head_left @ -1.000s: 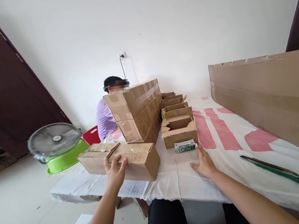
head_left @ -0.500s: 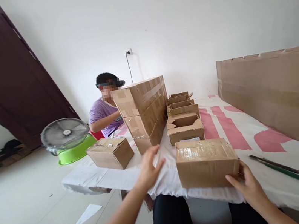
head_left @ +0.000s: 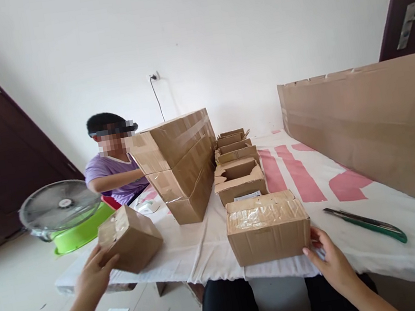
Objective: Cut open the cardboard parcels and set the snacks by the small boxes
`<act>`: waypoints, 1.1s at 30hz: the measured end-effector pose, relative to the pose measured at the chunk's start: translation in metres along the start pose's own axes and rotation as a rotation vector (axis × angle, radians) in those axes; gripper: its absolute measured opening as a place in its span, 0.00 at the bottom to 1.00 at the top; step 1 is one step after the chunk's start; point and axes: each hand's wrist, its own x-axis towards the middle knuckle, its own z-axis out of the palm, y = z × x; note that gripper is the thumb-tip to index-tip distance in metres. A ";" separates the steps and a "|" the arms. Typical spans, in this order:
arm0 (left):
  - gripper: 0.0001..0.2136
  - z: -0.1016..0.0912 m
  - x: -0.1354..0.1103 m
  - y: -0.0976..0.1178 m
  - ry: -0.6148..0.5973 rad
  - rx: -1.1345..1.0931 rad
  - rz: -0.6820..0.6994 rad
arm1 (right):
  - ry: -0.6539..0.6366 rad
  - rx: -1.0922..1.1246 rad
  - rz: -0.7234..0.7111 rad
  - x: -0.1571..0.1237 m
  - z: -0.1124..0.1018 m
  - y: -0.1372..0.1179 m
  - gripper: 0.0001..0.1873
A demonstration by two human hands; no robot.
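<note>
White wall (head_left: 231, 35) backed white-clothed tabletop (head_left: 198, 252), half-curled left hand (head_left: 95, 274) gripped tilted brown carton (head_left: 137, 239), half-open right hand (head_left: 330, 257) clasped oblong cardboard box (head_left: 270, 240)

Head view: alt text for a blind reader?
Left hand grips a tilted cardboard box; right hand touches the right end of a taped box at the near edge of a cloth-covered table. Open boxes and a box stack stand beyond, green cutter at right.
</note>
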 end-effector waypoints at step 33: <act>0.17 0.079 -0.179 0.204 -0.150 -0.434 0.866 | -0.176 -1.036 -0.009 0.065 -0.154 0.037 0.20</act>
